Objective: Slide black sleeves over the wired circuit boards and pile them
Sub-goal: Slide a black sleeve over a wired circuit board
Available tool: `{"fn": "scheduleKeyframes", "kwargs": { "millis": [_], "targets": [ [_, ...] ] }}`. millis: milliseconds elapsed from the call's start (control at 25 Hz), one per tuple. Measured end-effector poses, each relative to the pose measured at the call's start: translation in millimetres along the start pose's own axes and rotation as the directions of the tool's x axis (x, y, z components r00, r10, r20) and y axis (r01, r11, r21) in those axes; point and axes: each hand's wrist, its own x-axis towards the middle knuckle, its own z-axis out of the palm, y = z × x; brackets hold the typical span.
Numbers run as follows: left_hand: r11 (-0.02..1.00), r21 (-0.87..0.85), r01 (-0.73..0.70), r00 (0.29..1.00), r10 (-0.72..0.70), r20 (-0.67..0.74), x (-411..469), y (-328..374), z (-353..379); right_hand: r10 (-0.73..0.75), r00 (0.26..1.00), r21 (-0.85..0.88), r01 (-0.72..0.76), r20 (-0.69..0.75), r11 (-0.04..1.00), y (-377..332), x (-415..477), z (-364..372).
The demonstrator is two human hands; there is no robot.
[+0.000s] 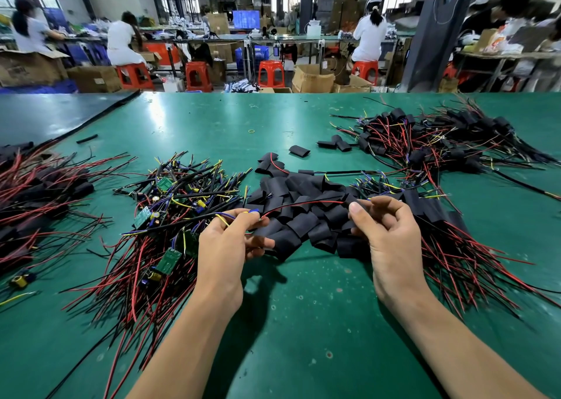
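Table (306, 322) lies bare at the near middle; loose sleeves (303, 213) bar the way ahead; a tangled board heap (164, 225) crowds the left; sleeved piles (431, 143) crowd the right; beyond the sleeves the far middle lies open.

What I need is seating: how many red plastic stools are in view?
4 red plastic stools beyond the green table: one under a seated person at left, two empty mid-row, one under a seated person right of centre. More may be hidden.
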Motion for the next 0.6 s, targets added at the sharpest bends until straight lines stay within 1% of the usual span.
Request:
{"fn": "scheduleKeyframes", "kwargs": {
  "millis": [200, 280, 400, 480, 600],
  "targets": [
    [1.000, -0.001, 0.007, 1.000, -0.007, -0.002, 1, -1, 0, 0.038, 0.999, 0.066, -0.039, 0.018, 0.997, -1, -1, 0],
    [1.000, 0.004, 0.008, 1.000, -0.008, 0.003, 1, -1, 0, 0.039, 0.999, 0.051, -0.041, 0.038, 0.998, -4, -3, 2],
    [1.000, 0.023, 0.020, 0.999, -0.020, 0.029, 0, -1, 1, 0.063, 0.992, 0.027, -0.066, 0.106, 0.997, -8, -6, 5],
    [0.999, 0.032, 0.040, 0.996, -0.042, 0.083, -2, -1, 3, 0.116, 0.980, 0.067, -0.128, 0.160, 0.990, -10, -8, 8],
    [0.995, 0.055, 0.078, 0.976, -0.088, 0.198, -8, -3, 7, 0.241, 0.945, 0.194, -0.285, 0.221, 0.939, -14, -11, 13]
  ]
}}
